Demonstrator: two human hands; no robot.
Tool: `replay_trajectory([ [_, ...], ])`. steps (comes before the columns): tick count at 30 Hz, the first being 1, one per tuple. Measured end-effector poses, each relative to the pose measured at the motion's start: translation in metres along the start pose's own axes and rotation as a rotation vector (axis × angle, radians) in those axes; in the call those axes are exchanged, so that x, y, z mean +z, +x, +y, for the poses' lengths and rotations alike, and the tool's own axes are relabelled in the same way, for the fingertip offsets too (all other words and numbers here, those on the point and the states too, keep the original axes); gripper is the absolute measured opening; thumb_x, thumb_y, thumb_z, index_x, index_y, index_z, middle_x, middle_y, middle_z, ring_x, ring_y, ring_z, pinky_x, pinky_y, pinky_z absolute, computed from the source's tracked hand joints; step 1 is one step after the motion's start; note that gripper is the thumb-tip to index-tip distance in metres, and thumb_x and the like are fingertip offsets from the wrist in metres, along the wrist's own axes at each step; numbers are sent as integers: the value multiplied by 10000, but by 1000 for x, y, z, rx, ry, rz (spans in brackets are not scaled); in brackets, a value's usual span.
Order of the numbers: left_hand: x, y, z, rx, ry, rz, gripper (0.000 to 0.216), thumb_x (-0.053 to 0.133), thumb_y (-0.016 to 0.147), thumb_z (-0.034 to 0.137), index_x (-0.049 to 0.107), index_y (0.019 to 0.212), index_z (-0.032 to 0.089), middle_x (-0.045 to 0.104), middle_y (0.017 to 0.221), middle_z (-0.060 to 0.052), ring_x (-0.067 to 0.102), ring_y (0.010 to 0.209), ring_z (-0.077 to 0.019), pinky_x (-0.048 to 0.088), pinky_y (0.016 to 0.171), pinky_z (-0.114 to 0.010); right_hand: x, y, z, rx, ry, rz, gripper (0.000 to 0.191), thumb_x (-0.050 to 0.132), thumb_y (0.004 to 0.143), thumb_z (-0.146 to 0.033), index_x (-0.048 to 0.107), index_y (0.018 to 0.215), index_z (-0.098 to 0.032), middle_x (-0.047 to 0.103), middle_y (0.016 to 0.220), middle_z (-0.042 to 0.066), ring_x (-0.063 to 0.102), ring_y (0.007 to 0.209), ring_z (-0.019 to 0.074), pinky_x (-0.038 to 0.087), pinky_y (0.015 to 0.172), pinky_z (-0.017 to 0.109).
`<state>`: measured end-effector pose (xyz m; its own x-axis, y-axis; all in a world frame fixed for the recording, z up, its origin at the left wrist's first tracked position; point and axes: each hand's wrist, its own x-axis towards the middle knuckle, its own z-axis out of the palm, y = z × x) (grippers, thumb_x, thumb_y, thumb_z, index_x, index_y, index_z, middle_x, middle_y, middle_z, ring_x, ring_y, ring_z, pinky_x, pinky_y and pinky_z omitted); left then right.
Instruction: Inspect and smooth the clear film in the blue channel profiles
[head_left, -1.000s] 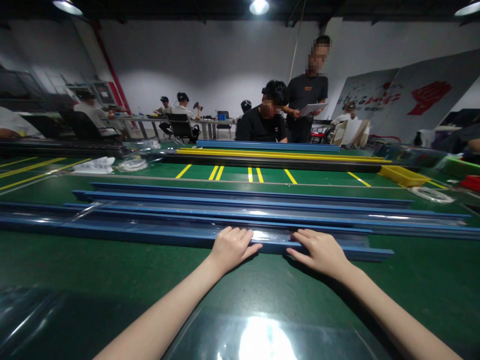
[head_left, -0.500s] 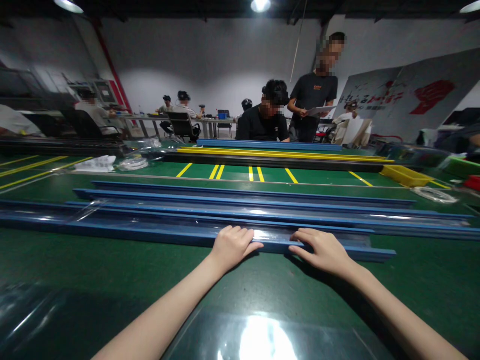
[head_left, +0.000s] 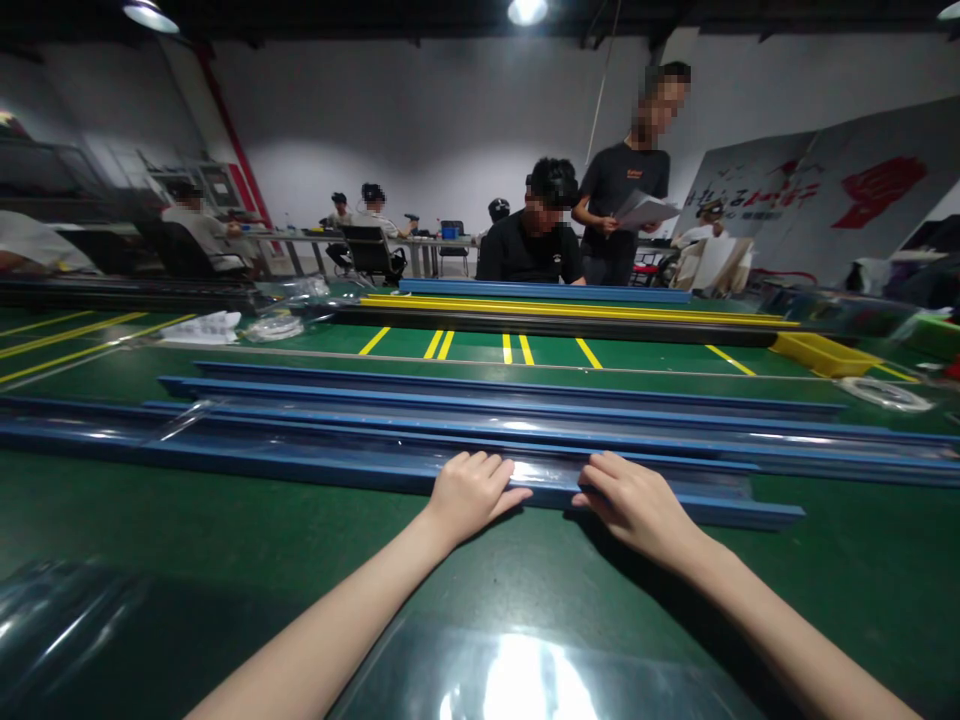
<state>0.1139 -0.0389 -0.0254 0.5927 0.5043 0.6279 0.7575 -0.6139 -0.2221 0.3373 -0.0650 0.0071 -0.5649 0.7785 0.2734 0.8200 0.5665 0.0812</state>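
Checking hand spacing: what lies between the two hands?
Only a glossy stretch of the near blue rail, which left hand and right hand both rest on; head view.

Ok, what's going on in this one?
A person rests both hands on the nearest blue rail, which lies lengthwise on a green table. The left hand and right hand sit side by side, fingers over the top, thumbs at the front edge. More blue rails lie just behind. Across the table one person sits and another stands holding papers.
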Motion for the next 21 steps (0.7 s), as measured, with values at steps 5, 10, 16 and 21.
replay_trajectory([
  [5, 0, -1, -1, 6, -21, 16, 353, 365, 844, 462, 544, 768, 168, 564, 618, -3, 512, 582, -135, 275, 521, -275, -3, 3, 0, -24, -80, -32, 210, 342, 839, -274, 481, 711, -182, 520, 739, 55, 452, 677, 151, 281, 540, 251],
  [10, 0, -1, -2, 23, -41, 31, 328, 364, 849, 440, 542, 802, 168, 564, 633, -2, 515, 596, -133, 286, 525, -270, -6, 4, 2, -21, -91, -74, 192, 356, 823, -262, 485, 705, -182, 535, 733, 52, 476, 673, 150, 253, 514, 254],
  [16, -3, 1, 0, 192, -52, 15, 264, 376, 853, 381, 517, 882, 159, 556, 677, -3, 512, 621, -126, 294, 523, -261, -18, 1, 17, 70, -83, -228, 200, 379, 796, -284, 515, 683, -192, 567, 727, 39, 520, 638, 144, 238, 492, 242],
  [21, -2, 2, 1, 205, -18, -10, 276, 381, 849, 365, 494, 965, 142, 562, 736, -19, 513, 668, -143, 310, 547, -269, -29, -5, 39, 116, -76, -360, 218, 400, 777, -315, 569, 687, -212, 612, 723, 36, 567, 657, 167, 280, 502, 233],
])
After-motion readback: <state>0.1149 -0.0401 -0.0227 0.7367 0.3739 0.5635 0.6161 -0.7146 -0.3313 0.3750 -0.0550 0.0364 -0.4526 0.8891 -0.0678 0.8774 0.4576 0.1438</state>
